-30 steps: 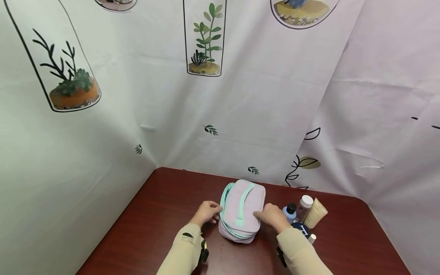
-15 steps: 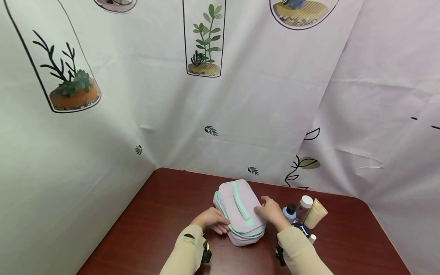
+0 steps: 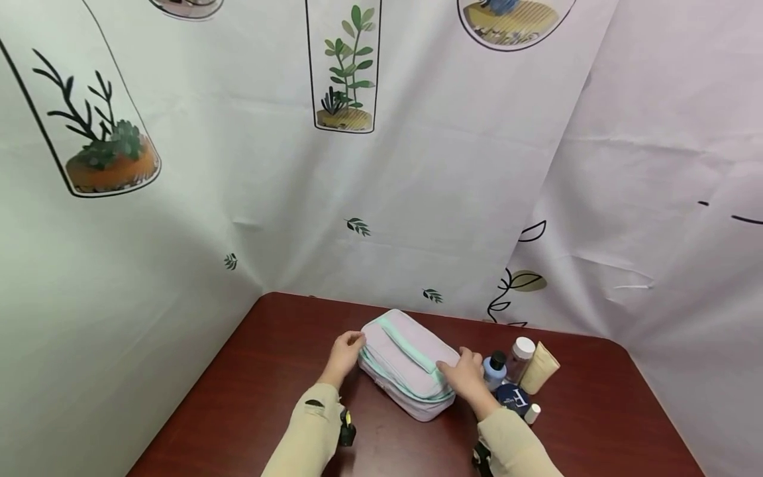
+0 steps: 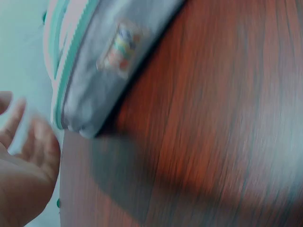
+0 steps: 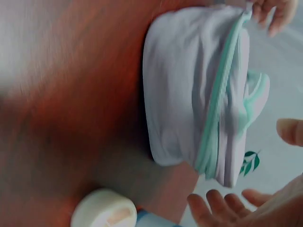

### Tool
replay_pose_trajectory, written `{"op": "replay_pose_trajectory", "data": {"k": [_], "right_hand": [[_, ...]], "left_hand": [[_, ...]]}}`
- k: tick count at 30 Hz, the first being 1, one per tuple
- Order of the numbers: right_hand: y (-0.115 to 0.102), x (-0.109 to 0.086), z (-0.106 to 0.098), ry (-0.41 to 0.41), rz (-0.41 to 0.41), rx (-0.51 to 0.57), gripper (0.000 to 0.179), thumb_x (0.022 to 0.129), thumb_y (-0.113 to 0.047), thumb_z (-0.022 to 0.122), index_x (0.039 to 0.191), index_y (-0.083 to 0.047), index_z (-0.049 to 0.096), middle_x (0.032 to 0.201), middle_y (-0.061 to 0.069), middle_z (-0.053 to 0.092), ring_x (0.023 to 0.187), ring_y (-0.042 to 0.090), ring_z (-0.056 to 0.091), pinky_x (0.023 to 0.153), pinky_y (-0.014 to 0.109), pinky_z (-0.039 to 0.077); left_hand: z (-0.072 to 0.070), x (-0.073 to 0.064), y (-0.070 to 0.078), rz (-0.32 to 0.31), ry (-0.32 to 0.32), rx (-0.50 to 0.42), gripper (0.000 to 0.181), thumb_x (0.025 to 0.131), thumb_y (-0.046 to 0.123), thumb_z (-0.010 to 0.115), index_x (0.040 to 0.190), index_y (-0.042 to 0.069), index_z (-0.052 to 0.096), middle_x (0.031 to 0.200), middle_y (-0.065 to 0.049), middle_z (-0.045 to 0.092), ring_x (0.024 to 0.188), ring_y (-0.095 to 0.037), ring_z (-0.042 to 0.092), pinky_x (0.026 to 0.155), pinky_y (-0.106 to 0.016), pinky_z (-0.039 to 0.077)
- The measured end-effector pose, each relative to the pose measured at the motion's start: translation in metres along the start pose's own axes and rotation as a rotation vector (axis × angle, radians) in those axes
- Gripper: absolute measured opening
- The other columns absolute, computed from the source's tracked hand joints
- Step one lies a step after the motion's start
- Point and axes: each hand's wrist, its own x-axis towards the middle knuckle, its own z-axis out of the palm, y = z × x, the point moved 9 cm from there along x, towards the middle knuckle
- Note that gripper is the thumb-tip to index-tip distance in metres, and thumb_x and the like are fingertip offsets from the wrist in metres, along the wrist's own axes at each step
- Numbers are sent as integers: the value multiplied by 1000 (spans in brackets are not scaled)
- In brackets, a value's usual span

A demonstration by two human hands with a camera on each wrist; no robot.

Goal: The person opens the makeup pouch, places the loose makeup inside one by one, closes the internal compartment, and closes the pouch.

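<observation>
A lilac zip bag (image 3: 432, 339) with a mint carry handle (image 3: 408, 346) lies at a slant on the table, lid upward. Mint zipper trim (image 5: 221, 90) runs round it under the lid, and a small coloured patch (image 4: 122, 47) marks one side. My left hand (image 3: 344, 354) is at the bag's far left corner, fingers loosely bent; the left wrist view has that hand (image 4: 28, 170) beside the bag's end. At the near right end is my right hand (image 3: 467, 379), thumb over the lid's edge in the head view. Its fingers (image 5: 215, 203) are spread in the right wrist view.
Close to the right hand stand a blue bottle with a black cap (image 3: 495, 371), a clear white-capped bottle (image 3: 520, 358), a cream tube (image 3: 540, 368), a dark blue round container (image 3: 511, 397) and a small white-capped item (image 3: 532, 414). Printed cloth (image 3: 453, 199) hangs behind the table.
The bag has turned counterclockwise, its far end swinging left. My left hand went to the near left side, then back to the far left corner. The right hand stayed near the right side.
</observation>
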Motion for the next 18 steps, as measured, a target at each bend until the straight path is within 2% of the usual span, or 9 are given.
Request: {"op": "replay_pose_trajectory", "data": {"k": [1,3,6,8,11,14,16,18], "right_hand": [[1,-2,1,8,14,10,69,82,-24,64,128,18,34,121,38,29,113,51,30,92,58,30],[4,-6,3,15,35,44,68,81,-24,64,126,19,34,119,38,30,111,51,30,92,58,30],[8,-8,6,19,47,154,66,81,-20,63,126,20,33,117,36,32,109,48,34,93,54,31],[10,-7,7,18,44,243,65,82,-17,61,128,19,31,117,35,33,109,46,37,94,52,33],[15,-4,7,4,41,379,66,86,-14,57,133,18,24,126,35,31,117,44,36,98,51,31],[18,-1,8,-64,40,461,69,90,-16,54,139,14,16,139,35,20,130,45,22,103,53,23],[20,0,9,-119,36,481,72,91,-18,54,142,11,12,145,33,12,134,44,11,105,54,17],[21,0,11,-164,29,481,75,92,-21,54,144,8,9,148,30,5,136,43,3,106,54,12]], "left_hand": [[-3,2,-2,1,8,55,34,91,17,56,115,-6,57,108,-21,57,99,-33,52,83,-44,43],[0,3,-8,-23,-39,98,46,91,16,55,128,-9,45,127,-30,44,118,-43,39,95,-52,33],[11,1,-19,-74,-130,68,61,91,15,54,138,-11,26,138,-35,28,128,-47,26,101,-55,25],[15,0,-24,-92,-152,21,66,90,14,54,140,-13,18,137,-37,28,127,-46,28,101,-53,27],[13,-1,-27,-95,-120,6,68,91,14,53,139,-14,15,127,-36,41,119,-45,41,95,-50,35],[8,-2,-30,-133,-87,19,67,92,18,51,139,-14,16,115,-33,50,101,-39,55,81,-46,45],[7,-3,-33,-159,-96,42,64,93,22,49,138,-13,21,106,-30,54,84,-32,60,69,-41,48],[10,-6,-37,-177,-134,51,58,95,25,46,136,-12,30,91,-22,58,69,-23,60,60,-36,47]]}}
